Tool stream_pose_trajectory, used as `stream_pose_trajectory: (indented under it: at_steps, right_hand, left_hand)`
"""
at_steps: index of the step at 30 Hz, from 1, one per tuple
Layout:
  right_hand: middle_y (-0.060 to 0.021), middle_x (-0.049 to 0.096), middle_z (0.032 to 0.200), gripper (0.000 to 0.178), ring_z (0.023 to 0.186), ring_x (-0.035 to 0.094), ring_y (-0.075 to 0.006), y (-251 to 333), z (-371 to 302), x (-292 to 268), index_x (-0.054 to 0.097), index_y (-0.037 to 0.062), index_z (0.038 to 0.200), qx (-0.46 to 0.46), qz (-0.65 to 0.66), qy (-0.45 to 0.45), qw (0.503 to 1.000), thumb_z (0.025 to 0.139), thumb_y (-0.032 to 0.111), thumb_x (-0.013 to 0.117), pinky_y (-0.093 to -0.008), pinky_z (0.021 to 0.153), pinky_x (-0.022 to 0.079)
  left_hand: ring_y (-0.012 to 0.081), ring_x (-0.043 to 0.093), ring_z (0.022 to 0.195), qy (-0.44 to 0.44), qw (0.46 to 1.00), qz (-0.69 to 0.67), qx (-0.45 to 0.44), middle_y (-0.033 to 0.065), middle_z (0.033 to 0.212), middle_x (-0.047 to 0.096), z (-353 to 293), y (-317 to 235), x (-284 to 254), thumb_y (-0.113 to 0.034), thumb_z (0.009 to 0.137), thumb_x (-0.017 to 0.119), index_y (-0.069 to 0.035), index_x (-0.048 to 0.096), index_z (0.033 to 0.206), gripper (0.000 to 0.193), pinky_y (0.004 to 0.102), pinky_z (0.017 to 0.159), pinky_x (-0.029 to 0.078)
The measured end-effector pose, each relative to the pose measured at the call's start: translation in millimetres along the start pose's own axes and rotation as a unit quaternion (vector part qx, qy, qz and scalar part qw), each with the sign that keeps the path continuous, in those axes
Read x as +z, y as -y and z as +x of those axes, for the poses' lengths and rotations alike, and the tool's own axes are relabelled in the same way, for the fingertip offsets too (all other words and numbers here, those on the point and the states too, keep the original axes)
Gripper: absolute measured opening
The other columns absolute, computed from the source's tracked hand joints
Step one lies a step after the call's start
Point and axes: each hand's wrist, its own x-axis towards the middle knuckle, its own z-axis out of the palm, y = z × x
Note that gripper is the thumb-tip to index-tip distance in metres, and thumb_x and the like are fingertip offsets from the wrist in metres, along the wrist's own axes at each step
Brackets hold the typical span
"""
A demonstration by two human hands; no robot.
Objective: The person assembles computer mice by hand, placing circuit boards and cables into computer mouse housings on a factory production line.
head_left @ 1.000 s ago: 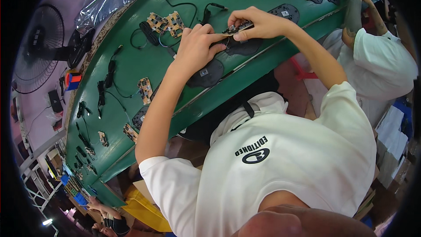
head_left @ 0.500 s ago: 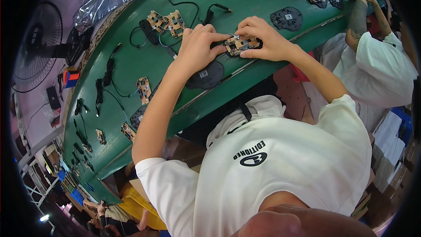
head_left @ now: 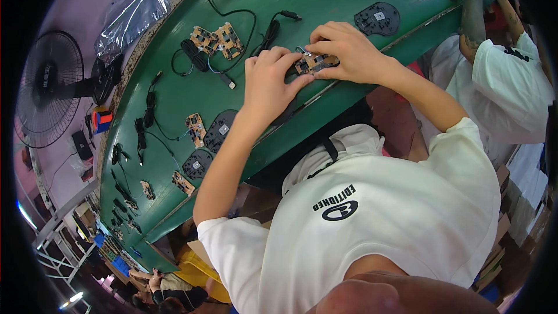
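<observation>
Both my hands meet at a tan circuit board [head_left: 314,63] with black parts, held over the green table's near edge. My left hand [head_left: 269,81] pinches its left end, the thumb reaching along the near side. My right hand [head_left: 347,51] grips the right end between thumb and fingers, hiding part of it. Whether a black base lies under the board, I cannot tell. Beneath my left wrist, a dark mouse base [head_left: 286,113] is mostly covered. Left of that forearm lie two more black mouse bases [head_left: 220,130] [head_left: 197,163].
Beyond my left hand, two joined circuit boards [head_left: 229,40] lie by a coiled black cable [head_left: 193,54]. Another mouse base [head_left: 378,18] rests right of my hands. More boards [head_left: 196,129] and cables line the green table [head_left: 174,96]. A co-worker's arms [head_left: 474,14] reach in at far right.
My left thumb has moved out along the board's near edge, and the left index finger has come lower. The right hand keeps its grip. The whole view has shifted slightly.
</observation>
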Motion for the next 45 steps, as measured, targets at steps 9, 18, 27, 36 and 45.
stream_pose_trajectory:
  at_steps: [9,18,27,36,45]
  right_hand:
    - [-0.0086,0.057,0.119,0.039,0.115,0.052,-0.0288,-11,-17,-15,0.065,0.0076,0.118,0.003,0.012,0.003,1.000,0.080,0.016,0.072,-0.0427,0.100,0.039]
    - [-0.0104,0.057,0.120,0.040,0.116,0.052,-0.0302,-5,-13,-19,0.067,0.0057,0.115,0.037,-0.002,0.033,0.999,0.076,0.009,0.073,-0.0431,0.099,0.041]
    - [-0.0107,0.057,0.119,0.038,0.115,0.053,-0.0306,4,-20,-4,0.066,0.0040,0.114,0.053,-0.040,-0.038,0.997,0.076,0.006,0.071,-0.0431,0.097,0.042]
    - [-0.0095,0.057,0.120,0.037,0.116,0.053,-0.0289,11,-22,-6,0.066,0.0069,0.116,0.075,-0.079,-0.022,0.994,0.079,0.007,0.069,-0.0414,0.098,0.040]
    - [-0.0065,0.060,0.110,0.022,0.104,0.054,-0.0252,0,-11,-7,0.073,0.0056,0.101,0.137,0.008,-0.034,0.990,0.081,0.014,0.068,-0.0386,0.092,0.039]
  left_hand:
    - [0.0237,0.058,0.093,0.007,1.000,0.022,-0.019,0.0051,0.099,0.064,8,-11,-2,-0.028,0.075,0.079,-0.006,0.073,0.102,0.035,0.0380,0.085,0.038]
    - [0.0261,0.060,0.089,-0.006,0.999,-0.014,-0.035,0.0077,0.100,0.063,8,-12,5,-0.023,0.076,0.079,-0.002,0.072,0.104,0.036,0.0371,0.083,0.041]
    - [0.0247,0.058,0.092,0.012,0.998,-0.025,-0.064,0.0077,0.095,0.060,11,-20,8,-0.016,0.076,0.078,0.001,0.071,0.104,0.033,0.0400,0.087,0.039]
    - [0.0246,0.058,0.091,0.009,0.999,0.043,-0.019,0.0068,0.097,0.061,15,-23,3,-0.020,0.077,0.078,-0.002,0.071,0.104,0.032,0.0388,0.085,0.039]
    - [0.0238,0.058,0.092,0.015,0.999,0.036,-0.013,0.0054,0.097,0.062,14,-18,3,-0.022,0.077,0.078,-0.003,0.072,0.103,0.033,0.0389,0.085,0.039]
